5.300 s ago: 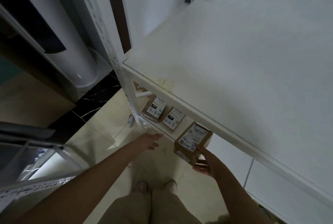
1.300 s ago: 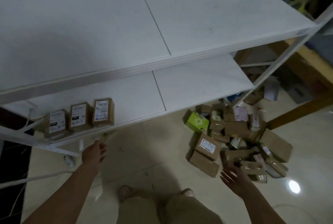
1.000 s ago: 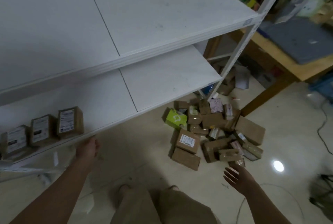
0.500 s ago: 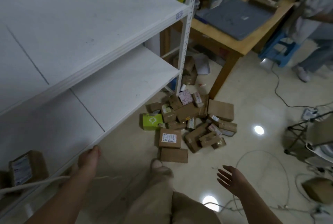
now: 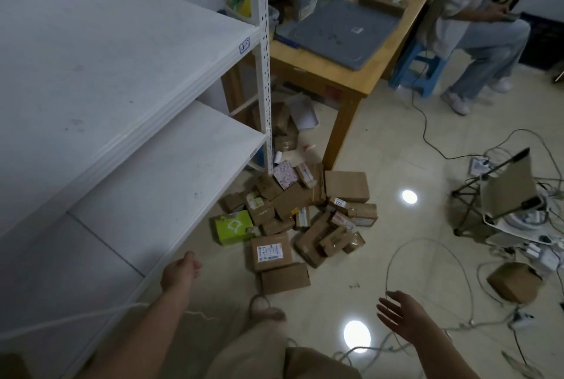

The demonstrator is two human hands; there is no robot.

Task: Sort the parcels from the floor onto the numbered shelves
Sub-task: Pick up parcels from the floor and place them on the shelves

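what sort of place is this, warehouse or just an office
Probably a small parcel-sorting room, not a big warehouse: white metal shelving with a handwritten number label, a heap of cardboard parcels on the floor, and a wooden desk beside it.

Head-worn view, downward onto parcels (image 5: 293, 210)

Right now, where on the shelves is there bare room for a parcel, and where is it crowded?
Both boards are bare: the upper shelf and the lower shelf, from their front edges to the post. Crowded: the parcel pile beside the post, and the cables at right.
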